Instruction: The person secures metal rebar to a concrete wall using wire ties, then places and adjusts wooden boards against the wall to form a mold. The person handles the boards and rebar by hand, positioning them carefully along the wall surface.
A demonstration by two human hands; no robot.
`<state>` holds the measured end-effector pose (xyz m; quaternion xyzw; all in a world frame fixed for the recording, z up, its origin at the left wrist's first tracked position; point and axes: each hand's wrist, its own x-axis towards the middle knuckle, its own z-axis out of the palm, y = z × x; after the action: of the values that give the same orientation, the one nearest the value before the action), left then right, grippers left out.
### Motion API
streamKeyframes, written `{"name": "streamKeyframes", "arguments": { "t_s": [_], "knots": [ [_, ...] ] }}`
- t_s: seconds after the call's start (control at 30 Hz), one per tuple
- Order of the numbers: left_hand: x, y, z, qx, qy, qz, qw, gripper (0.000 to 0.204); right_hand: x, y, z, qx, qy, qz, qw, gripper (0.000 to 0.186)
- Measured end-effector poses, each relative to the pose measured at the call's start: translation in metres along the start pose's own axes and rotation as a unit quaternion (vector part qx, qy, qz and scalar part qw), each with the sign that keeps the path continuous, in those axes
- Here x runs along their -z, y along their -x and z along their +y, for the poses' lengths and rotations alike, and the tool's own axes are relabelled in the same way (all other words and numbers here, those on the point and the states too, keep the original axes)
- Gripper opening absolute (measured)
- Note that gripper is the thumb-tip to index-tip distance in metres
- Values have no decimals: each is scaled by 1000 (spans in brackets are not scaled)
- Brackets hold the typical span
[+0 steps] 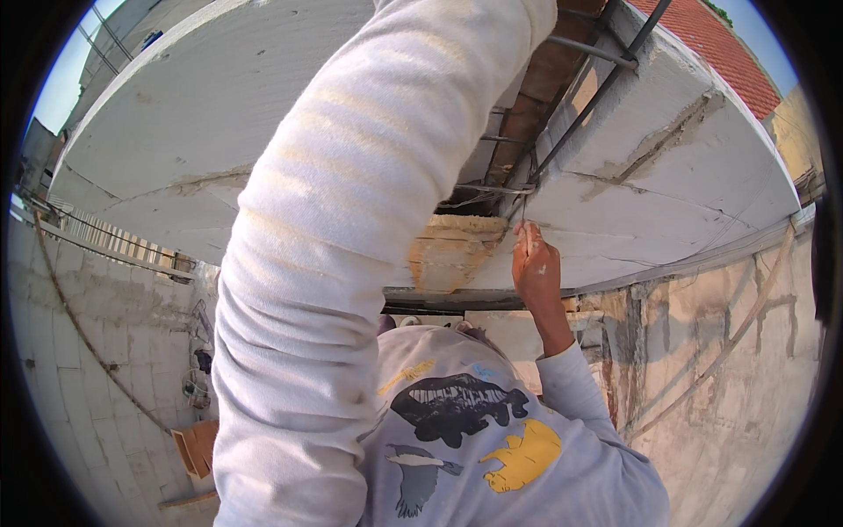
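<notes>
My left arm (pixel 325 237), in a white sleeve, reaches up out of the top of the picture, so my left hand is hidden from view. My right hand (pixel 537 272) has its fingers pinched on a thin wire (pixel 523 209) below a steel rebar cage (pixel 580 114). The cage lies in a channel between pale white blocks (pixel 667 211) with cracked mortar lines. Beside my right hand, a yellow-stained block face (pixel 448 259) sits under the channel's end.
Below are block walls (pixel 79 334) at left and right (pixel 738 369), with long poles along them. My feet (pixel 465 327) show beneath the ledge. A brown wooden piece (pixel 193 448) is at lower left. A red tiled roof (pixel 720 48) shows beyond the blocks.
</notes>
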<state>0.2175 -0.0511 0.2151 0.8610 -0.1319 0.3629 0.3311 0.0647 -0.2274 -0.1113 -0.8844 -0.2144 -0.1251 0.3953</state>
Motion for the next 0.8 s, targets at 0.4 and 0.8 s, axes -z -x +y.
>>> {"name": "streamKeyframes", "arguments": {
  "t_s": [0.4, 0.8],
  "knots": [
    [-5, 10, -6, 3, 8, -1, 1000, 33, -13, 10, 0, 5, 16, 43, 999, 16],
    [-2, 18, -9, 2, 18, -1, 1000, 30, -14, 6, -15, -27, 13, 12, 999, 21]
  ]
}}
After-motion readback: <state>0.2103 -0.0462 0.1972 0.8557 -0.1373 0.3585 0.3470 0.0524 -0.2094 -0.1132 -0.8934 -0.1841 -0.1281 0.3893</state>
